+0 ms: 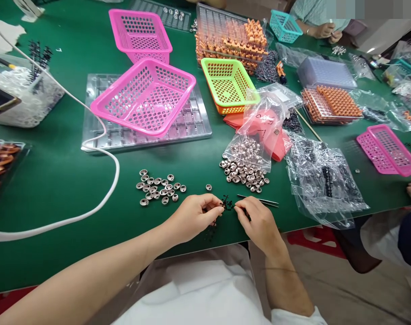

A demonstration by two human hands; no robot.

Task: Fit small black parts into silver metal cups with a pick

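Observation:
Close to the table's front edge, my left hand and my right hand face each other over a little heap of small black parts. The fingertips of both hands are pinched together at the heap's sides. What sits between them is too small to make out. Just beyond my right hand lies a pair of metal tweezers. A single silvery cup-shaped part rests beyond my left hand. More such cups form a loose group to the left and a pile spilling from a clear bag.
Pink baskets stand on a clear tray; a green basket is beside them. A white cable curves across the left. Plastic bags lie on the right. Another person's hands are at the far side.

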